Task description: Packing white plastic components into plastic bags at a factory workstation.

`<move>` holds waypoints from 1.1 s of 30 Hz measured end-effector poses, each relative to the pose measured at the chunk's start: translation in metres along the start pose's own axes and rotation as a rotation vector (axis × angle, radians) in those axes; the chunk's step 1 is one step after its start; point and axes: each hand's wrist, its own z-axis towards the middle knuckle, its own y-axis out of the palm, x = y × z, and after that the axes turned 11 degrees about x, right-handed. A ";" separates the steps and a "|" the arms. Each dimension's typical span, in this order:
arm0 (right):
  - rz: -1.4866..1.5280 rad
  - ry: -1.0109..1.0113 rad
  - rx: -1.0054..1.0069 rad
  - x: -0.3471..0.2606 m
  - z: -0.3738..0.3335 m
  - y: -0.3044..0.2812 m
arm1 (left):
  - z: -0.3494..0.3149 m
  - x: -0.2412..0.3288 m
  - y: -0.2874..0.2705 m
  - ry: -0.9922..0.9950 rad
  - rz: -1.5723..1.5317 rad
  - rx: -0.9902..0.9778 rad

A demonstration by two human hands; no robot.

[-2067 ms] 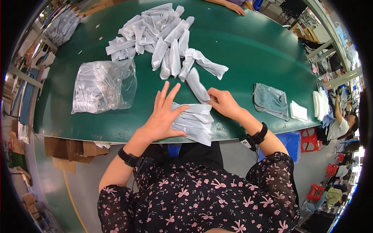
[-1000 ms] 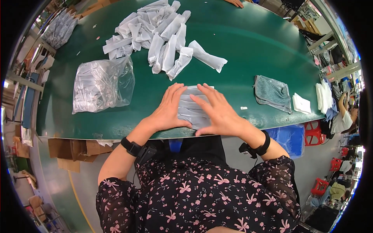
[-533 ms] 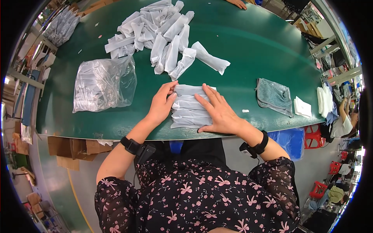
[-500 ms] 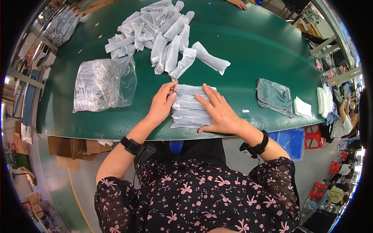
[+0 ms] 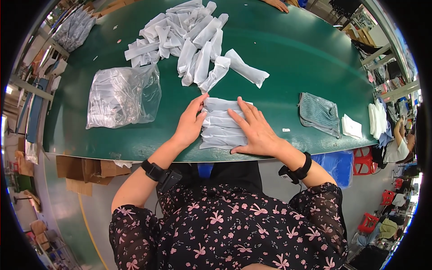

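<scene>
Several long, pale packets in translucent white wrapping lie side by side as a neat row of packets near the front edge of the green table. Against the row's left side rests my left hand, its fingertips at the far left corner. My right hand lies over the right side with its fingers spread, the thumb at the near right corner. Beyond the hands is a loose pile of similar packets, with one packet lying apart at its right. A clear plastic bag filled with packets lies to the left.
On the right of the green table are a grey striped knit piece, a folded white cloth and a small white label. Another person's hand rests on the far edge. Cardboard boxes stand below at the left.
The whole view has shifted very slightly. Both hands stay at the sides of the packet row, with almost no movement.
</scene>
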 end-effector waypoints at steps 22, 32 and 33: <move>0.032 -0.229 0.100 0.002 0.011 0.006 | -0.005 0.001 0.042 0.263 0.217 0.388; 0.010 -0.185 0.090 -0.006 0.006 0.013 | -0.008 -0.009 0.038 0.300 0.224 0.351; 0.002 -0.177 0.084 -0.005 0.004 0.013 | -0.007 -0.009 0.042 0.324 0.261 0.364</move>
